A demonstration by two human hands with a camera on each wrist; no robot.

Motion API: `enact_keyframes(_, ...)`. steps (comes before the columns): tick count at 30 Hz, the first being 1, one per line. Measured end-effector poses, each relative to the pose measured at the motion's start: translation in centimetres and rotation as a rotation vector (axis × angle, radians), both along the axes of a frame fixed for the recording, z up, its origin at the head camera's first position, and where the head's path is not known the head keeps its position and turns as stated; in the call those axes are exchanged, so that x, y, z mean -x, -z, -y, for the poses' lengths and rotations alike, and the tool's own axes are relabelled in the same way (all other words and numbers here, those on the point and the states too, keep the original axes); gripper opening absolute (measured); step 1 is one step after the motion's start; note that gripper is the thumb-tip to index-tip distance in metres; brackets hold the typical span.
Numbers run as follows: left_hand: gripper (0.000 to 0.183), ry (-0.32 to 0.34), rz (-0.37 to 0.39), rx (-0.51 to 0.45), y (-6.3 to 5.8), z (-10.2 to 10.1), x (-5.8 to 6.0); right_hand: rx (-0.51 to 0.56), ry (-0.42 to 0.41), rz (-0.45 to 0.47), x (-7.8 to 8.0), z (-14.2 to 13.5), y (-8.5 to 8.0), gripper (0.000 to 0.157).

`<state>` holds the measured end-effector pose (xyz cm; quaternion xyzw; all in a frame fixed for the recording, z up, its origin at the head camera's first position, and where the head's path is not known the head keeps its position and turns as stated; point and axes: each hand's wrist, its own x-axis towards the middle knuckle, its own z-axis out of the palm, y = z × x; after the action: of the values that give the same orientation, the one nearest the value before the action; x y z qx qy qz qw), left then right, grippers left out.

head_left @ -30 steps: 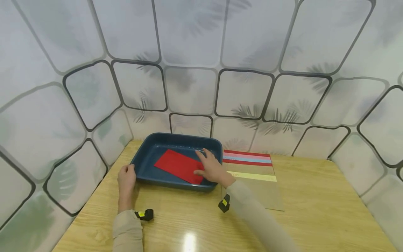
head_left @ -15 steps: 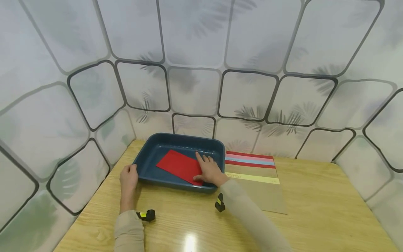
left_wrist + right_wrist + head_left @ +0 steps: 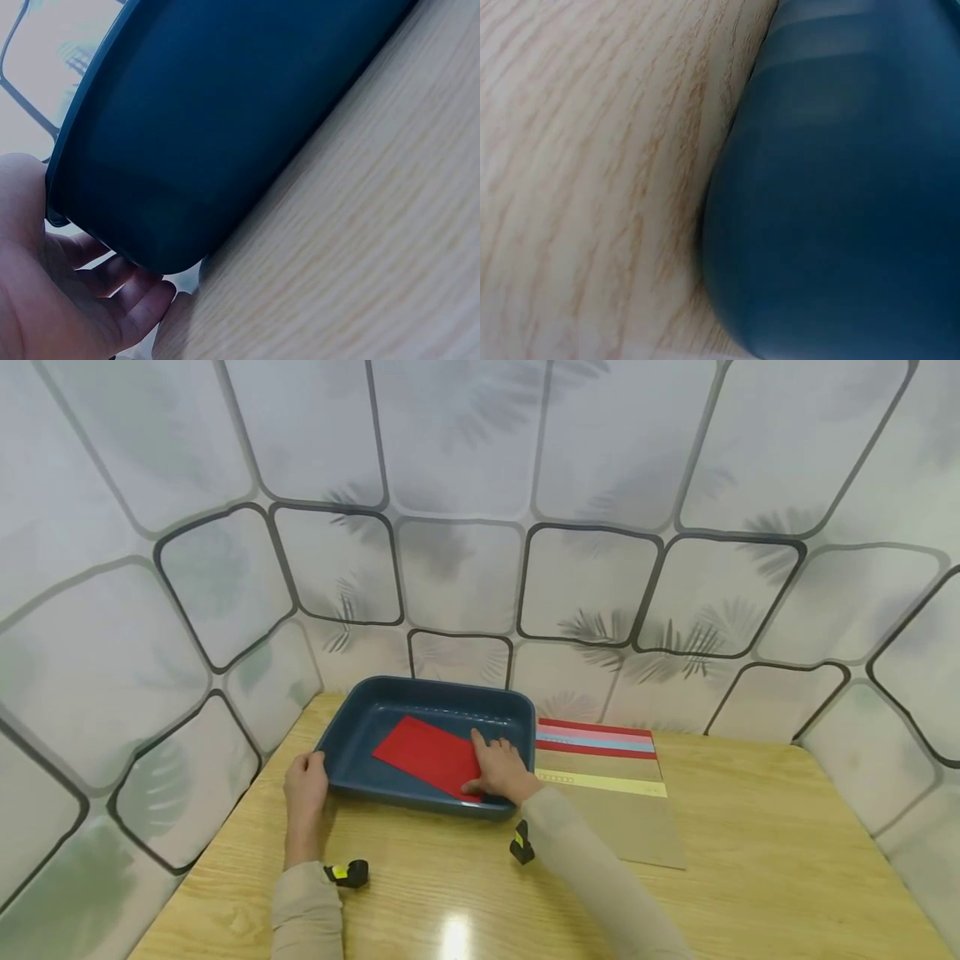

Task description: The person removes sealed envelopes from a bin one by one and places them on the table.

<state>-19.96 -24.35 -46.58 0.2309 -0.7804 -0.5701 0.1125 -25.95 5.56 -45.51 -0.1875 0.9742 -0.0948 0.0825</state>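
A dark blue rectangular tray [image 3: 360, 785] stands on the table, its outer wall [image 3: 202, 135] filling much of the left wrist view. My left hand [image 3: 306, 783] grips the tray's left end, with the thumb side at the rim and the fingers [image 3: 139, 296] curled beneath it. Inside the tray a flat red envelope [image 3: 427, 753] lies at a slant. My right hand [image 3: 504, 770] reaches over the near right corner, its spread fingers and thumb touching the envelope's right end. In the right wrist view, only the tray's outside [image 3: 817, 195] shows; the hand is hidden.
Right of the tray lies an overlapping stack of paper envelopes [image 3: 645, 827] in brown, yellow, red, blue and pink. A patterned curtain [image 3: 585, 585] hangs behind and left of the wooden table [image 3: 787, 843].
My right hand has lowered slightly toward the envelope's right end, its fingers drawing closer together. The left hand keeps its hold on the tray. The view has shifted slightly.
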Motion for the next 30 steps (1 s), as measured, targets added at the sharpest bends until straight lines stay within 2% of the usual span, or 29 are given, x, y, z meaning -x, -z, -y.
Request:
enact_keyframes(5,0.057,0.0,0.003,0.007,0.07,0.16,0.02,0.013,0.029,0.016,0.29,0.22,0.27,0.106)
enact_keyframes(15,0.059,0.003,0.011,0.007,0.21,0.31,-0.2,0.037,0.035,-0.002,0.23,0.33,0.4,0.105)
enact_keyframes(22,0.058,-0.006,0.001,0.014,0.24,0.27,-0.01,0.064,0.055,-0.056,0.16,0.44,0.2,0.103)
enact_keyframes(27,0.058,-0.004,0.004,0.023,0.2,0.15,0.13,0.034,0.053,-0.094,-0.04,0.6,-0.11,0.101)
enact_keyframes(30,0.059,-0.001,0.003,0.022,0.14,0.03,0.17,0.035,0.033,-0.12,-0.2,0.52,-0.23,0.091)
